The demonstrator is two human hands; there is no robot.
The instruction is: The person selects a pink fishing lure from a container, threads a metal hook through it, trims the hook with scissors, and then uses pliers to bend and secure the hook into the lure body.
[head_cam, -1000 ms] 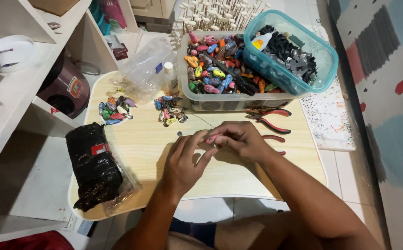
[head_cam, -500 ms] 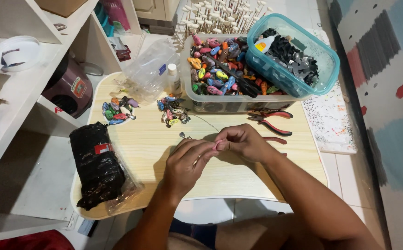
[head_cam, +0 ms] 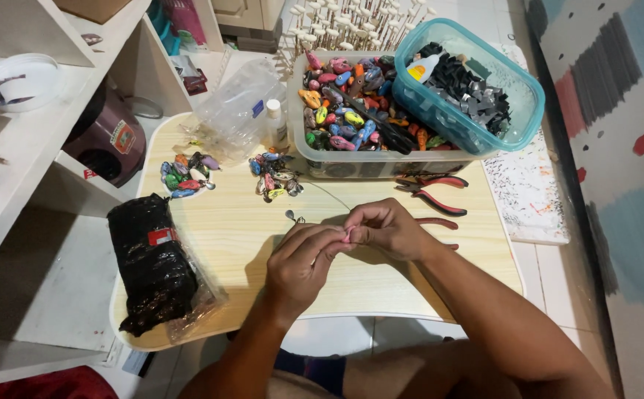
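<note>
1. My left hand [head_cam: 303,258] and right hand [head_cam: 388,229] meet, both pinching a small pink piece [head_cam: 348,236] over the table [head_cam: 248,236].
2. Pliers [head_cam: 433,193] lie just behind my right hand.
3. A black bag [head_cam: 152,266] sits far left; bare wood lies between.

Counts on the small wooden lap table [head_cam: 410,284]

Two bare hands, two clear plastic bins, two loose heaps of small painted pieces, two red-handled pliers, one black plastic bag [head_cam: 152,262], one white-capped glue bottle [head_cam: 274,122].
</note>
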